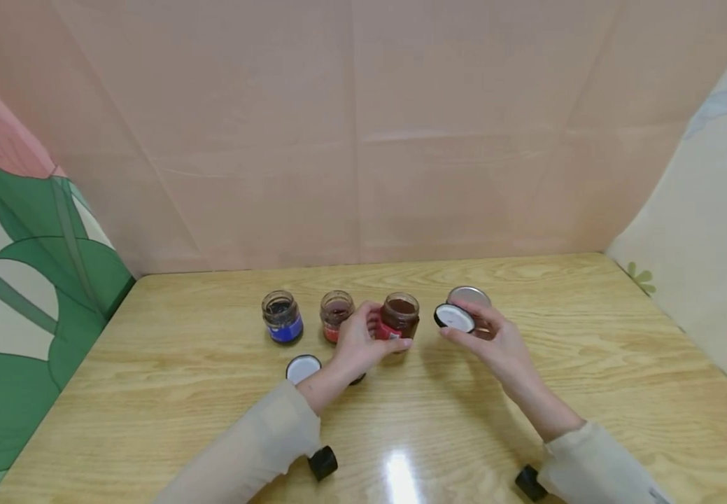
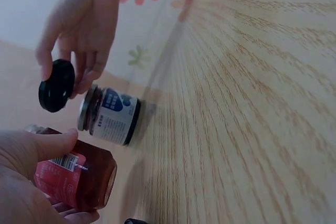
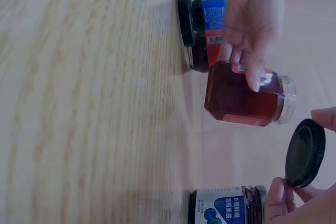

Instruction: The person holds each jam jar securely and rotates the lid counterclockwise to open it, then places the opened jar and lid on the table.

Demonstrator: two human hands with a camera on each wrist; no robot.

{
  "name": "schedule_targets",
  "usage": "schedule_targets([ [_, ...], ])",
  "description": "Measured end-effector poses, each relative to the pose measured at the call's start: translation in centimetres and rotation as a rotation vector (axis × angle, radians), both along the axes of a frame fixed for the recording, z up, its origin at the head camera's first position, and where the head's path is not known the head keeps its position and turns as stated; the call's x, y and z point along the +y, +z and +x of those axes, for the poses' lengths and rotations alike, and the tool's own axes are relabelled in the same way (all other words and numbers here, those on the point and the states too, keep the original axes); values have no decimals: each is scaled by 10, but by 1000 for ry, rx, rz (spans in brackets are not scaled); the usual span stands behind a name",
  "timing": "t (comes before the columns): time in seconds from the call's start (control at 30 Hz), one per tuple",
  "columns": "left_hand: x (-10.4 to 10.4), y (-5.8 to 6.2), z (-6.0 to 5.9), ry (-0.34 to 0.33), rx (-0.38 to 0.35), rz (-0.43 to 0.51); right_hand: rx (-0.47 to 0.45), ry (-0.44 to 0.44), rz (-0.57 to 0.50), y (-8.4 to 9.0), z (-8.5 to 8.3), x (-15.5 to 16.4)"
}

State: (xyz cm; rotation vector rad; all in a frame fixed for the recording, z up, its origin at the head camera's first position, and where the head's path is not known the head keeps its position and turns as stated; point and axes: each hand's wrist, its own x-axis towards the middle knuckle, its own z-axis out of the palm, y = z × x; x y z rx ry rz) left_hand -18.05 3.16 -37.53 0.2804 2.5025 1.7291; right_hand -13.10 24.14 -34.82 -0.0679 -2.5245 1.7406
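My left hand [image 1: 358, 344] grips an open glass jar [image 1: 403, 313] of dark red jam with a red label, thumb across its front. The right wrist view shows the jar's bare glass neck and its base close over the table. To its right, my right hand [image 1: 495, 343] pinches a black lid [image 3: 305, 153] by the edge, its white inside turned up and toward the head camera. Lid and jar are apart. Just behind my right hand stands a blueberry jam jar [image 2: 116, 116] with a silver lid, its body mostly hidden in the head view.
On the left stand two open jars, one with a blue label [image 1: 284, 327] and one with a red label [image 1: 332, 332]. A lid [image 1: 303, 367], white inside up, lies before them. Another dark lid [image 1: 357, 379] is mostly hidden by my left wrist. A pink backdrop [image 1: 363, 175] borders the table's rear edge.
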Motion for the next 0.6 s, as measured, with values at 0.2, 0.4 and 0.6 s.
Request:
schedule_targets([
  [0.2, 4, -4, -5, 24, -6, 2, -11, 50, 85, -2, -1, 1],
  [0.4, 10, -7, -6, 59, -5, -23, -28, 92, 192, -3, 0, -1],
  [0.6, 14, -10, -7, 56, 49, -77, -82, 132, 237, -6, 2, -4],
])
